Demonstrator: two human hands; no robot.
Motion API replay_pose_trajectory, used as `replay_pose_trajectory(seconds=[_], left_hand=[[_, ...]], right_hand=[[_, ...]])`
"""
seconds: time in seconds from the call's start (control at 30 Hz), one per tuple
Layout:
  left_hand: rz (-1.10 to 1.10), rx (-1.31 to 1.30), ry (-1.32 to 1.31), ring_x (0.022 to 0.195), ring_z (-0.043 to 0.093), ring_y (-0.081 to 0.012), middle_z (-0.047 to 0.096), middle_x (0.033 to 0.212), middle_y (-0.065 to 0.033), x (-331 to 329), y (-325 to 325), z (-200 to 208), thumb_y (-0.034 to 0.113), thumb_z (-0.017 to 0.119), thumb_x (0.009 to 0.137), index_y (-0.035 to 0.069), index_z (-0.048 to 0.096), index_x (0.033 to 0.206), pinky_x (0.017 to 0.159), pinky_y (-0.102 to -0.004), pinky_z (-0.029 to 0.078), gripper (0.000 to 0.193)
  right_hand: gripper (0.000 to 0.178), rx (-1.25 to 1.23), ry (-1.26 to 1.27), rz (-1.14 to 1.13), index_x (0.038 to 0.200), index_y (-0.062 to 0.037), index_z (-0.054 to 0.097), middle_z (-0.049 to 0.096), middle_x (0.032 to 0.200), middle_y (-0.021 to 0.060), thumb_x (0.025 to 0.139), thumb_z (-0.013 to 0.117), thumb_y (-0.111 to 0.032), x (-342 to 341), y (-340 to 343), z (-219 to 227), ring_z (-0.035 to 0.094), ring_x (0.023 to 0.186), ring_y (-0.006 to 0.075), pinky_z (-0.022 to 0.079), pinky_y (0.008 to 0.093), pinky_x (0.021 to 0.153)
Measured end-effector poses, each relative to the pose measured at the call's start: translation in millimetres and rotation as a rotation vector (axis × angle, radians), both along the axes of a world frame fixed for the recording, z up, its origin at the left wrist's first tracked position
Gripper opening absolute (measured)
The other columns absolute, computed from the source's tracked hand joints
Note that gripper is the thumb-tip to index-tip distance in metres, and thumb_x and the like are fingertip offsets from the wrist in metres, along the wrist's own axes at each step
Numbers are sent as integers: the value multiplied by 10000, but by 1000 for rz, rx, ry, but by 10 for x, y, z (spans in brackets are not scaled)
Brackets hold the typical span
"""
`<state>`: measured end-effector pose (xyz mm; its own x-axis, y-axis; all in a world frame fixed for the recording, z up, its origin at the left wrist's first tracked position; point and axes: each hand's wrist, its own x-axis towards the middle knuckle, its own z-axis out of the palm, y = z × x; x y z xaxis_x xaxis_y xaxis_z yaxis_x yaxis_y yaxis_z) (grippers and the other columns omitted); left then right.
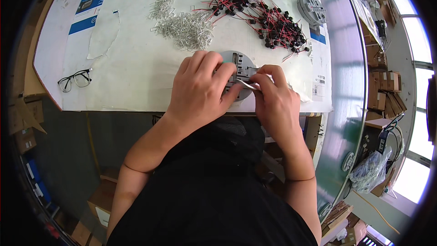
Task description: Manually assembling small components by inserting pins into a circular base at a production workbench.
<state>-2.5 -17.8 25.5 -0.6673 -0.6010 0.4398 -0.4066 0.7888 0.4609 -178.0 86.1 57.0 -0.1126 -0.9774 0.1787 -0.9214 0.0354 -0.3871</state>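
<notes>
A round grey disc [246, 61] with slots and small dark parts lies at the table's near edge, partly hidden under my hands. My left hand [198, 84] is over its left side, fingers curled and thumb bent in toward the fingertips; what they grip, if anything, is hidden. On the disc's right side my right hand [276, 95] pinches a thin white strip [248, 84] between thumb and fingers. The strip slants across the disc toward my left thumb.
Beyond my hands lie a heap of small U-shaped metal pieces [189, 29] and piles of black parts with red wires [282, 29]. Stacked grey discs [312, 10] stand at the far right. Eyeglasses [75, 80] rest at the left. Beside the table runs a shiny greenish surface [339, 109].
</notes>
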Motion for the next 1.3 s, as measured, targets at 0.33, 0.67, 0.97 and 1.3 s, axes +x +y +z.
replay_pose_trajectory(seconds=[0.33,0.67,0.97,1.3], left_hand=[[56,176,204,1128,597,-344,585,1181,-115,-113,1,-241,193,859,803,90,653,1229,986,-449,515,484],[51,236,181,1172,594,-364,591,1206,-129,-113,4,-205,183,851,806,87,645,1269,1024,-460,502,516],[22,215,208,1170,593,-356,590,1209,-133,-90,10,-228,179,845,828,88,629,1301,1017,-448,503,528],[-33,233,360,901,647,-294,618,958,-71,328,30,-127,167,824,889,101,738,991,819,-415,534,149]], right_hand=[[75,-35,2,149,1009,-34,706,661,1036,78,940,727,-54,-150,-17,7,682,647,271,543,403,578],[524,-430,-1137,87,781,-33,506,515,726,60,1188,396,-344,45,-410,-472,389,537,115,357,284,511],[443,-527,-1006,228,787,-34,487,494,636,47,1170,440,-251,39,-426,-528,398,520,115,341,292,487],[182,-92,-182,319,1107,-61,749,615,805,73,1012,721,-214,-386,-1497,-110,667,740,220,522,333,668]])
